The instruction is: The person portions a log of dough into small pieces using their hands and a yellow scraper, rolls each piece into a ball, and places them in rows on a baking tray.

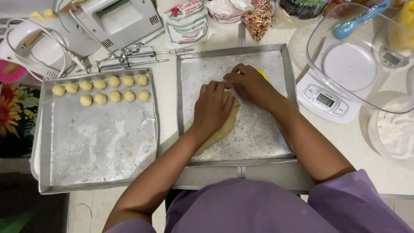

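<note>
A slab of pale yellow dough (222, 129) lies on the floured metal tray (263, 142) in front of me. My left hand (212, 108) rests flat on top of the dough, fingers together. My right hand (250, 84) is curled at the dough's far end, fingertips pinching at it. A bit of yellow (261, 72) shows behind my right hand; most of it is hidden. On the left, a second metal tray (99, 146) carries several small dough balls (100, 90) in two rows along its far edge.
A white hand mixer (116, 19) with loose beaters (133, 58) and cord lies at the back left. Flour bags (187, 21) and sprinkles (257, 19) stand behind. A kitchen scale (325, 101), clear bowl (366, 56) and a flour container (394, 131) sit right.
</note>
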